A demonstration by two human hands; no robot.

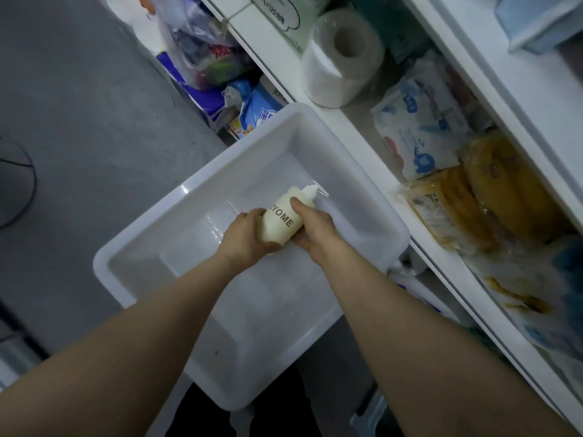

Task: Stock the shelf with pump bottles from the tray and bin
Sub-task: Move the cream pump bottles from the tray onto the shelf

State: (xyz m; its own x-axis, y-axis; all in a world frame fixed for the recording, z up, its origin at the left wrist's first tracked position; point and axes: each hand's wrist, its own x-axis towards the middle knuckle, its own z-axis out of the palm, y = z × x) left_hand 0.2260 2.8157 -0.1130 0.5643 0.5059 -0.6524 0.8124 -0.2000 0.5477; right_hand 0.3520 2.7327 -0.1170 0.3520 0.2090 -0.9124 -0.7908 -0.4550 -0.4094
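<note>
A cream pump bottle (284, 217) with dark lettering lies tilted over the inside of a large white bin (148, 234), its white pump head pointing toward the shelf. My left hand (246, 238) grips the bottle's base from the left. My right hand (315, 227) holds its upper body, thumb across the front. Nothing else shows inside the bin. The white shelf unit (356, 127) runs along the right side. Beneath the bin's right corner, another white pump head (402, 266) peeks out on a lower shelf level.
On the shelf lie a toilet paper roll (340, 58), a blue-and-white wipes pack (416, 124) and yellow packets (492, 200). Plastic bags (202, 48) and blue packages (258, 108) crowd the lower shelf behind the bin. Grey floor (88, 105) spreads to the left.
</note>
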